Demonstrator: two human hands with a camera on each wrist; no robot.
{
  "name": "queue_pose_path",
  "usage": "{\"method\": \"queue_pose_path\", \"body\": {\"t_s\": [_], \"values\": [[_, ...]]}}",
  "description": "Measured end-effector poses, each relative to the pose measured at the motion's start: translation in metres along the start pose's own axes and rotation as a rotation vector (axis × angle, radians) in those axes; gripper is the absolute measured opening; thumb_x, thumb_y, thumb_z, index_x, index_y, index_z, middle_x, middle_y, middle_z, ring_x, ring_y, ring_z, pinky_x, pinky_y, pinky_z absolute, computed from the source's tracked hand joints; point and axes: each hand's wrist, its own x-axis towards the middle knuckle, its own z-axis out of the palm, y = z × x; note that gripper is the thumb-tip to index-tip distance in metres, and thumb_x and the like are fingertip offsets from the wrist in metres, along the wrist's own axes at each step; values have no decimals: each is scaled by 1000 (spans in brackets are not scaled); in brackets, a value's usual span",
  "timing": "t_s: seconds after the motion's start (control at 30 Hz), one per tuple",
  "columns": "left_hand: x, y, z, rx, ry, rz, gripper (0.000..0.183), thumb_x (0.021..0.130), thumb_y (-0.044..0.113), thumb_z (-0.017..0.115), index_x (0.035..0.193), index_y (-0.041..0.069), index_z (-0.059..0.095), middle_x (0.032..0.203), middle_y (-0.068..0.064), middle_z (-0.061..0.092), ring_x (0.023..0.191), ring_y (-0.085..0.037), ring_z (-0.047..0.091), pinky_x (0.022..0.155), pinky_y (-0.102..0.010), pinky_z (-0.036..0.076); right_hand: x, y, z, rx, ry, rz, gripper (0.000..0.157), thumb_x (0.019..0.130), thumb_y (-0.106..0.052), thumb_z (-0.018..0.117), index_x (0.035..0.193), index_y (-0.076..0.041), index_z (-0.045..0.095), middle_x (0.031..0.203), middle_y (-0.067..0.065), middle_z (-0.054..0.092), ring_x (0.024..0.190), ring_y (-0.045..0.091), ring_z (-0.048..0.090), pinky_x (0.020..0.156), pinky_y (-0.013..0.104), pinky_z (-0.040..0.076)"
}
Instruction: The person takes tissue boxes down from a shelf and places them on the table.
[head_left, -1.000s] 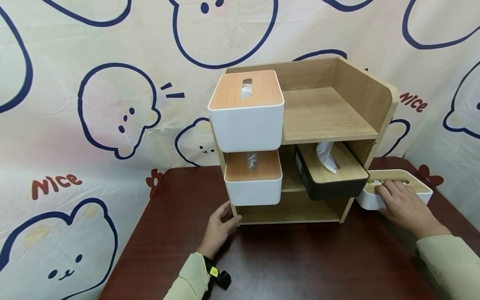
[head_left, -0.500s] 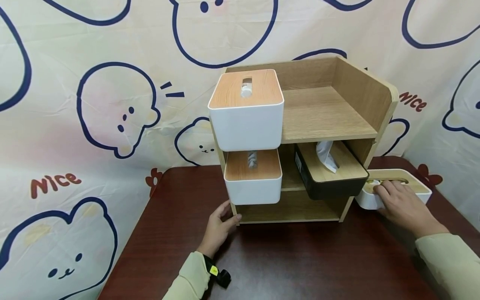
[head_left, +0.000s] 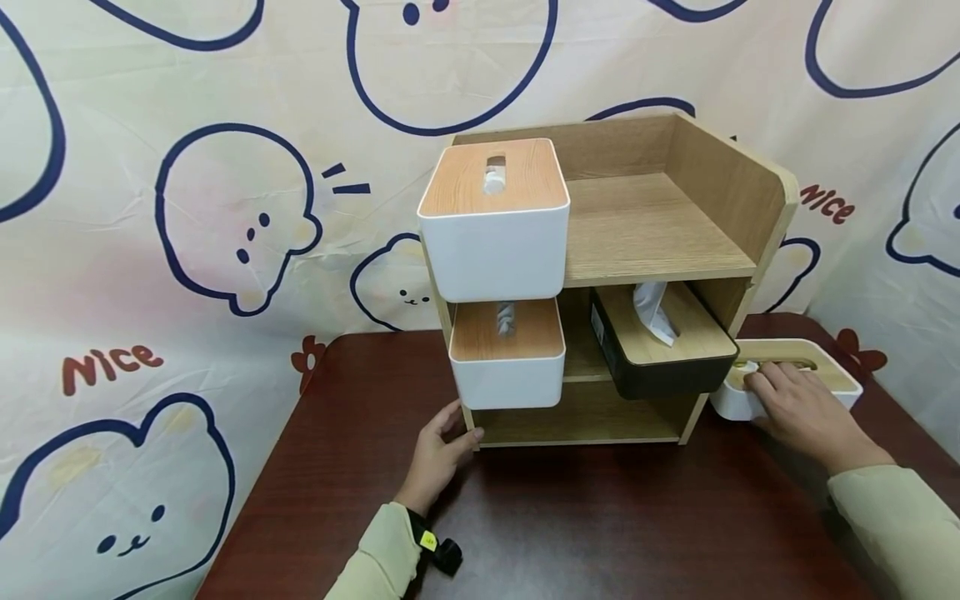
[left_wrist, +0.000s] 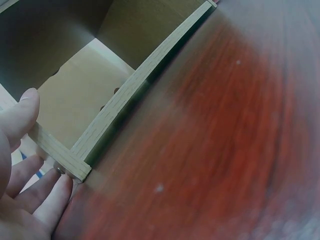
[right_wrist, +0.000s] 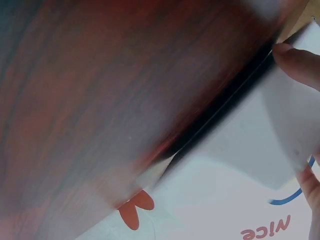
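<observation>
In the head view, my left hand (head_left: 433,461) grips the lower left side panel (left_wrist: 59,151) of a wooden desktop shelf (head_left: 652,225). The left wrist view has the thumb (left_wrist: 21,117) inside the panel and the other fingers outside it. Right of the shelf, my right hand (head_left: 810,417) holds a low white tissue box (head_left: 738,404) with a pale wood lid. Its fingers lie over the lid near the slot; the right wrist view has the thumb (right_wrist: 299,65) against the white wall. This box stands on the table, close beside the shelf.
A tall white tissue box (head_left: 495,254) sits top left on the shelf. Below it is a shorter white tissue box (head_left: 508,385). A black tissue box (head_left: 675,377) juts from the right middle compartment. The dark red table (head_left: 600,525) meets a cartoon-printed backdrop (head_left: 337,83).
My right hand and the white tissue box have shifted very slightly left, toward the shelf. My left hand and the shelf stay where they were.
</observation>
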Motion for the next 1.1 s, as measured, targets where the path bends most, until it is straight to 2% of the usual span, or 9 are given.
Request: {"method": "queue_pose_path", "body": {"t_s": [0.07, 0.13, 0.53, 0.8, 0.83, 0.93, 1.0, 1.07, 1.1], "values": [[0, 0, 0, -1, -2, -6, 60, 85, 16, 78, 140, 14, 53, 132, -8, 58, 124, -24, 50, 94, -44, 46, 0, -1, -1, 3, -23, -8, 46, 74, -31, 83, 98, -6, 53, 89, 10, 50, 80, 34, 53, 66, 49, 45], [0, 0, 0, -2, -2, -11, 60, 85, 16, 78, 140, 14, 53, 131, -8, 58, 124, -24, 50, 93, -43, 46, 0, -2, -2, 8, -42, -10, 54, 55, -8, 87, 97, -8, 53, 88, 8, 50, 79, 31, 53, 67, 48, 46], [0, 0, -1, -6, -7, -22, 61, 85, 19, 78, 140, 15, 53, 133, -9, 57, 126, -25, 48, 91, -40, 48, 0, -8, -5, 5, -41, 12, 55, 55, -9, 91, 95, -9, 54, 88, 5, 53, 80, 29, 55, 67, 48, 48], [-1, 1, 0, 0, -5, 10, 60, 85, 17, 78, 140, 13, 53, 132, -9, 58, 125, -25, 50, 93, -44, 46, 1, -5, -5, 23, -12, -4, 54, 54, -8, 89, 95, -9, 54, 87, 6, 53, 78, 29, 55, 65, 49, 47], [-1, 1, 0, 1, -5, 12, 60, 85, 17, 78, 140, 14, 53, 132, -8, 58, 125, -25, 50, 94, -44, 45, 1, -4, -4, 29, -6, -11, 51, 56, -10, 87, 95, -9, 55, 86, 6, 53, 77, 29, 55, 64, 49, 47], [-1, 0, 0, 0, -7, 6, 60, 85, 18, 78, 140, 15, 53, 132, -8, 58, 125, -24, 50, 95, -45, 45, 2, -4, -4, 39, 9, -22, 38, 85, -43, 73, 93, -10, 55, 84, 4, 53, 75, 28, 54, 62, 48, 47], [0, 0, 0, 1, -8, 0, 60, 85, 18, 78, 140, 15, 53, 132, -8, 58, 124, -24, 50, 95, -44, 45, 3, -4, -4, 45, 19, -25, 50, 96, -59, 46, 91, -11, 55, 82, 2, 52, 72, 26, 54, 60, 46, 47], [0, -1, 0, -2, -12, -8, 60, 85, 17, 78, 140, 15, 53, 133, -8, 57, 125, -24, 50, 94, -43, 46, 4, -5, -5, 48, 25, -21, 63, 98, -62, 19, 89, -12, 56, 80, 0, 52, 70, 23, 53, 59, 44, 47], [0, -1, -1, -1, -13, -11, 60, 85, 17, 78, 140, 15, 52, 133, -9, 57, 125, -25, 49, 93, -42, 46, 5, -5, -6, 49, 25, -20, 64, 97, -63, 18, 87, -12, 56, 79, -1, 52, 68, 21, 53, 58, 43, 47]]}}
